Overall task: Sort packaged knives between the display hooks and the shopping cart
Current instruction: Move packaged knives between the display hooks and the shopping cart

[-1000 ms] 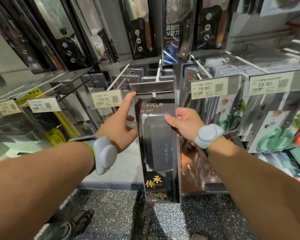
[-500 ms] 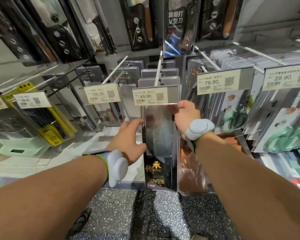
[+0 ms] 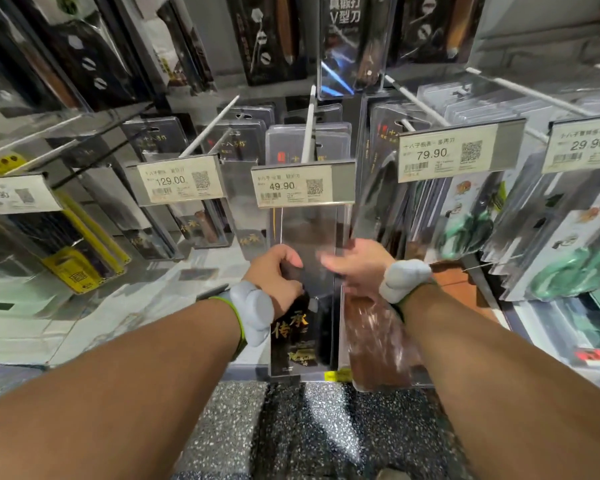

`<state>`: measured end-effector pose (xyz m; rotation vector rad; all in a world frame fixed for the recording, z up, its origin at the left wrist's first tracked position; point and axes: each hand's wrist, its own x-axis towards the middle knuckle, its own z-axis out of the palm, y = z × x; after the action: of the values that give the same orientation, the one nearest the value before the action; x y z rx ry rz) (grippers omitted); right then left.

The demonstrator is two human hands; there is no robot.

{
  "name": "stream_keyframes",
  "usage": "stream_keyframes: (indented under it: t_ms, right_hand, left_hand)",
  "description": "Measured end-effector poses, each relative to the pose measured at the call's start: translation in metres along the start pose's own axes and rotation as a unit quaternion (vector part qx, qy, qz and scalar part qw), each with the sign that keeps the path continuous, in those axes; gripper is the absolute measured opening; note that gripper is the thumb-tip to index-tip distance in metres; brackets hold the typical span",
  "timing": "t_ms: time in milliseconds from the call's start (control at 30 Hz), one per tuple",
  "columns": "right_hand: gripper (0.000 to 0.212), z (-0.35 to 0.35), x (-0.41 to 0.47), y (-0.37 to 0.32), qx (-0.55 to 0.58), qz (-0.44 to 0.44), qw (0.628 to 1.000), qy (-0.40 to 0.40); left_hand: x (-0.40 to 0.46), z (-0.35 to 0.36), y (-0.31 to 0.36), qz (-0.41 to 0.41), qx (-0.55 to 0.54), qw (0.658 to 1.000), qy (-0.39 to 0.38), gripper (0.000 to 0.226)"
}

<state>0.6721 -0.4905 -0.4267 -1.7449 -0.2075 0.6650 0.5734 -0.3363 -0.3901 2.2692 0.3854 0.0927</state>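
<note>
long black clear-plastic knife package (image 3: 303,306) hangs just below white 49.90 price tag (image 3: 302,185) | left hand (image 3: 278,275) fingers curled on its left edge, likely steadying | right hand (image 3: 355,263) blurred, fingers relaxed, touching right edge

The knife package (image 3: 307,271) is glossy clear plastic over dark printed card. The hook (image 3: 309,123) is smooth white metal. The floor (image 3: 291,427) is speckled, polished stone.

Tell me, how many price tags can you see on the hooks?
5: from left, a blurred tag, 129.00, 49.90 above the hands, 79.90, and 29.90 at the right edge. Others may lie outside the frame.
</note>
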Motion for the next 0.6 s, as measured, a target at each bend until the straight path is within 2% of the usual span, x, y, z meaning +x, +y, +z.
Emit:
stream_keyframes:
  t_ms: [67, 133, 200, 267, 433, 500, 600]
  right_hand:
    - [0.030, 0.001, 0.001, 0.015, -0.172, 0.001, 0.985, -0.018]
    - [0.037, 0.003, 0.007, 0.021, -0.269, -0.042, 0.961, 0.050]
    - [0.043, 0.009, 0.010, 0.020, -0.249, -0.065, 0.962, 0.094]
    - [0.041, 0.017, 0.009, 0.018, -0.243, -0.068, 0.960, 0.120]
    - [0.030, 0.025, 0.008, 0.010, -0.228, -0.014, 0.964, 0.138]
    - [0.026, 0.027, 0.005, 0.003, -0.247, 0.006, 0.960, 0.130]
    - [0.040, 0.032, 0.000, -0.004, -0.281, 0.033, 0.950, 0.135]
  left_hand:
    - [0.007, 0.000, 0.001, -0.005, 0.007, 1.000, 0.010, 0.032]
    - [0.008, 0.000, 0.002, -0.004, 0.004, 1.000, 0.006, 0.035]
    - [0.004, -0.001, 0.000, -0.007, -0.016, 1.000, -0.002, 0.041]
    - [-0.001, -0.002, -0.004, -0.022, -0.035, 0.999, -0.006, 0.047]
    - [-0.018, 0.010, -0.011, -0.073, -0.059, 0.995, -0.040, 0.064]
    - [-0.027, 0.012, -0.008, -0.074, -0.070, 0.993, -0.059, 0.063]
    - [-0.033, 0.004, -0.001, -0.065, -0.043, 0.995, -0.057, 0.057]
